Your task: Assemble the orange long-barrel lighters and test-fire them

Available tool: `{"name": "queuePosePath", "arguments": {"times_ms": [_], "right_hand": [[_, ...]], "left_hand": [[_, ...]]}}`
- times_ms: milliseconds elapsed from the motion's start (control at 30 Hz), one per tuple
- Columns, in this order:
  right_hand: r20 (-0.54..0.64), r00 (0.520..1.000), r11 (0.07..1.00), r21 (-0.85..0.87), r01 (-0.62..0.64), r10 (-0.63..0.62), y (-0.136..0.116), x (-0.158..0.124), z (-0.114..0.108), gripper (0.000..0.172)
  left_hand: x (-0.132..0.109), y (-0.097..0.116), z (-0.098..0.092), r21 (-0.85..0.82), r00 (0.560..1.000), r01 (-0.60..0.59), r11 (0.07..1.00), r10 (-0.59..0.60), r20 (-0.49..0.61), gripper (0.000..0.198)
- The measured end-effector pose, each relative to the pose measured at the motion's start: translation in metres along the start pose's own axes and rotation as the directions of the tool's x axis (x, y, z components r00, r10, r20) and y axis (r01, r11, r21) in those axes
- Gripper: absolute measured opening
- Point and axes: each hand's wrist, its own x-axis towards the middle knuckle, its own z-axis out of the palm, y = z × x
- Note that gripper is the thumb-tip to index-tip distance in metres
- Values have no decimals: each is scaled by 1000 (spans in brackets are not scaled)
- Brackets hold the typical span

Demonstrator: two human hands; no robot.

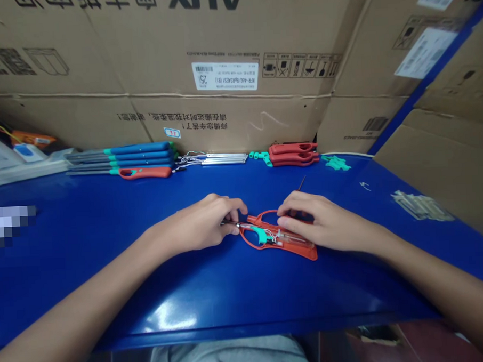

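Observation:
An open orange handle shell [296, 245] with a teal trigger [262, 235] and thin wires inside lies on the blue table [108, 235]. My left hand [205, 222] is closed in a pinch on a thin metal rod [233, 224] that enters the shell's left end. My right hand [321, 220] rests on the shell's top, fingers curled and pressing it down.
Along the back stand finished blue-and-teal tools [132, 155], one orange-handled tool [145, 173], bare metal rods [218, 159], stacked orange shells [293, 153], and loose teal parts [335, 163]. Clear plastic bags [421, 205] lie at right. Cardboard boxes [220, 59] wall the rear and right.

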Motion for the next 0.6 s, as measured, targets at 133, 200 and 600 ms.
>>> {"name": "queuePosePath", "arguments": {"times_ms": [133, 200, 600], "right_hand": [[-45, 999, 999, -42, 3, -5, 0, -2, 0, 25], [-52, 999, 998, -60, 11, -14, -2, -5, -1, 24], [138, 990, 992, -129, -4, 22, -16, -12, 6, 20]], "left_hand": [[-1, 9, -2, 23, 996, -84, 996, 84, -11, 28], [1, 15, 1, 25, 993, -112, 993, 113, -37, 25], [8, 34, 21, 84, 986, -151, 985, 156, -62, 36]]}}
